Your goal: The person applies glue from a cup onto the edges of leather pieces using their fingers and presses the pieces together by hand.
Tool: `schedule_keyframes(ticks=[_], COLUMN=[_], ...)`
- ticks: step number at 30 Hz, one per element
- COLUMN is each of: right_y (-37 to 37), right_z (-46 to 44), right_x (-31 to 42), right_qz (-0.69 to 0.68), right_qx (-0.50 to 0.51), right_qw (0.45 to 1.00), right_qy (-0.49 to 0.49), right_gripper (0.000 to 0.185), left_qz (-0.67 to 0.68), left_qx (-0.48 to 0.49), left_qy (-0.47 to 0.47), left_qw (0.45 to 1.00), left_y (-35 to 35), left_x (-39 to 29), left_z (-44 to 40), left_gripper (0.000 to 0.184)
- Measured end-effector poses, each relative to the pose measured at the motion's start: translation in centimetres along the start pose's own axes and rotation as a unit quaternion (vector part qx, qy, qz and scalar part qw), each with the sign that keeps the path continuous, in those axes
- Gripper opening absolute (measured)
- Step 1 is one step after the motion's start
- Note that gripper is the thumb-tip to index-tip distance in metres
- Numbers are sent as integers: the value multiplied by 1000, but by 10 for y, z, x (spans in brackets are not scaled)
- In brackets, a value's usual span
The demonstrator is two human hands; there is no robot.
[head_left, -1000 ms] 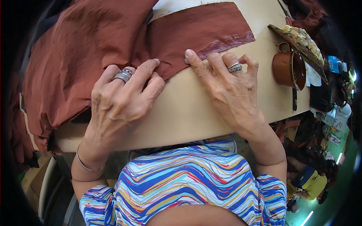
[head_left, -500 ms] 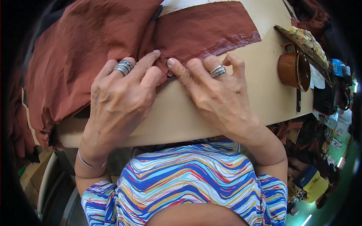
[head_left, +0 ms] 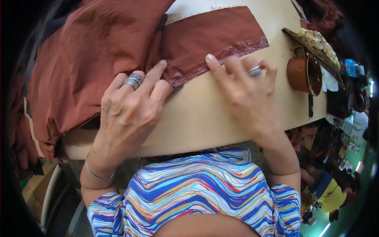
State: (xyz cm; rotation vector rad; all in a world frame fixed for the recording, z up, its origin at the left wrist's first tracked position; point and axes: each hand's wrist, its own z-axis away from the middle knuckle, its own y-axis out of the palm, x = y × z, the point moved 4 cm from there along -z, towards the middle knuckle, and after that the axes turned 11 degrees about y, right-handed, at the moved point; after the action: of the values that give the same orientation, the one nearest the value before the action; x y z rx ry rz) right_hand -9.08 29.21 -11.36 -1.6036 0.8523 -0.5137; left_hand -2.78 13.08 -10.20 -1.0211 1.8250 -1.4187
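Note:
Reddish-brown fabric (head_left: 213, 33) lies on the cream table (head_left: 197, 114), its lower edge folded into a dark, shiny strip. My left hand (head_left: 132, 104) rests on the cloth, index finger stretched out, the other fingers bent and not wrapped round anything. Bunched fabric rises beyond and left of it. Slightly blurred, my right hand (head_left: 246, 89) is to the right with its thumb tip at the strip's lower edge and its fingers apart. Both hands wear silver rings. Between the hands the strip runs along the fabric's edge.
A brown mug (head_left: 303, 74) is on the table at right, beside a long dark piece (head_left: 318, 47) with pale, lumpy material on it. A blue packet (head_left: 350, 68) and a dark bag lie beyond. A person in a yellow top (head_left: 331, 196) is at lower right.
My right hand first moved left along the fabric edge to near my left hand, then back right. The folded strip now shows further left, close to my left fingers.

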Motion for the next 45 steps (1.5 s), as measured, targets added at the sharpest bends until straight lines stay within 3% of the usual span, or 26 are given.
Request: schedule_keyframes(ticks=[3, 6, 10, 11, 13, 14, 17, 20, 23, 25, 26, 28, 30, 32, 33, 34, 36, 39, 44, 45], right_y=[1, -1, 6, 3, 5, 6, 16, 9, 4, 11, 17, 15, -3, -37, -41, -49, -39, -20, -51, -58], right_z=[7, 6, -5, -7, -7, -6, -5, -7, -9, -8, -11, -21, -28, -31, -29, -31, -36, -45, -45, -43], right_x=[24, 29, -36, -50, -68, -72, -63, -57, -72, -85, -88, -93, -90, -54, -38, -12, 26, 46, 4, -5], right_qz=[32, -109, -383, -340, -97, 27, 123, 60, 61, 143, 176, 214, 208, 127, -4, -89, -191, -264, -233, -214], right_qx=[-49, -35, 161, 94, 5, -40, -62, -47, -61, -42, -36, -18, -85, -138, -122, -55, -58, -77, -190, -179], right_qw=[997, 992, 907, 931, 988, 990, 986, 996, 995, 985, 978, 969, 961, 973, 992, 994, 976, 953, 949, 958], right_qy=[-43, -45, 69, 95, 121, 133, 93, 41, 52, 92, 104, 120, 162, 134, 37, -13, -84, -127, -94, -62], right_gripper=[35, 34, 37, 41, 41, 41, 39, 36, 35, 34, 33, 34, 42, 57, 67, 69, 69, 69, 82, 82], left_qz=[0, 0, 2, 4, 3, 1, -3, -4, -5, -4, -6, -3, 19, 19, 37, 39, 10, 27, -136, -156], left_qx=[2, 1, 6, 11, 9, 9, -1, 4, -7, -17, 6, -1, -20, -89, -77, -88, -123, -149, -99, -90], left_qy=[0, -2, -3, -5, -6, -5, 4, 3, 17, 14, 13, 7, -8, -11, -14, -12, -1, -36, -274, -323], left_qw=[1000, 1000, 1000, 1000, 1000, 1000, 1000, 1000, 1000, 1000, 1000, 1000, 1000, 996, 996, 995, 992, 988, 947, 929], left_y=[-1, -1, -1, -1, -1, -1, -1, -1, 0, 0, 0, 4, 7, 7, 5, 1, -5, -11, -34, -39], left_x=[-1, -1, -2, -2, -2, -1, -1, -2, -2, -1, -1, 0, 5, 7, 5, 3, -2, -1, 29, 34], left_z=[-2, -2, -3, -2, 0, 0, -1, -1, -2, -1, 0, 4, 7, 8, 6, 6, 6, 20, 104, 123], left_gripper=[23, 24, 25, 25, 25, 25, 25, 24, 21, 18, 4, 8, 13, 16, 18, 19, 20, 38, 76, 67])
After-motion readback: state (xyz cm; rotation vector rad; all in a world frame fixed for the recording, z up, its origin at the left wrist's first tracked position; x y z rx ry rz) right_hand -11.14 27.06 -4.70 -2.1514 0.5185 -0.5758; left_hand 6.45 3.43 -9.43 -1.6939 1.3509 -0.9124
